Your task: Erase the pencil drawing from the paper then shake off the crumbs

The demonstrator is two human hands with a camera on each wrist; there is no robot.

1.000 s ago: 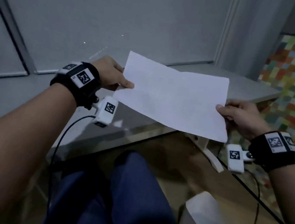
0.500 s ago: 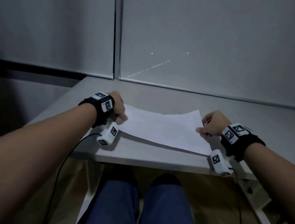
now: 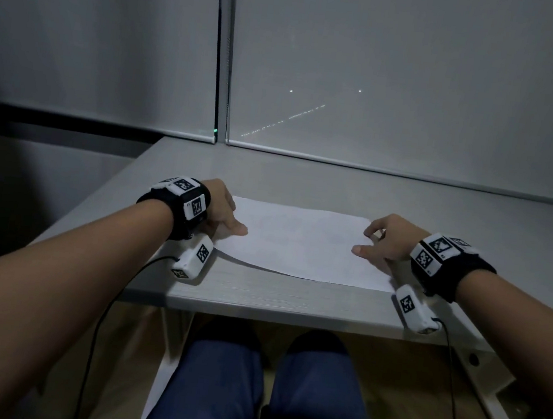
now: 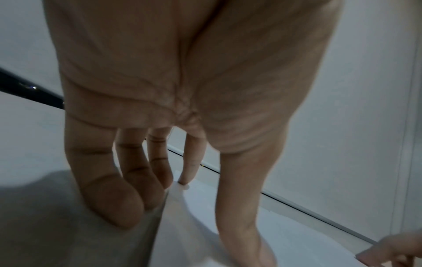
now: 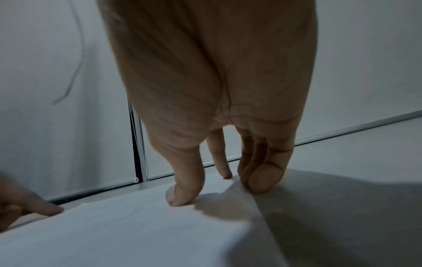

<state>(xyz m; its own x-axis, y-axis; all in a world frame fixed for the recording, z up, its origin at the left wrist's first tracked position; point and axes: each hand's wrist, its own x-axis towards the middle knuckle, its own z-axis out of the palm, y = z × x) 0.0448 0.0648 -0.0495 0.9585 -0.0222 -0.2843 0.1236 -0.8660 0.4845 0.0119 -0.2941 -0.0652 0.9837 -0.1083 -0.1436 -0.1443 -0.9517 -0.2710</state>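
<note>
- Blue-clad knees (image 3: pixel 264 390) are seen under the near edge of a grey desk (image 3: pixel 292 300).
- A white paper (image 3: pixel 302 246) is laid flat on the desk.
- Its left edge is touched by the left hand (image 3: pixel 223 210), its right edge by the right hand (image 3: pixel 389 237); both are relaxed, nothing grasped.
- Grey blinds (image 3: pixel 388 67) are hung behind.

The paper (image 3: pixel 302 243) is laid on the table (image 3: pixel 305 185), near its front edge. The left hand (image 3: pixel 221 211) is placed at its left edge, the right hand (image 3: pixel 389 239) at its right. A window blind (image 3: pixel 405 69) is hung behind the table.
</note>
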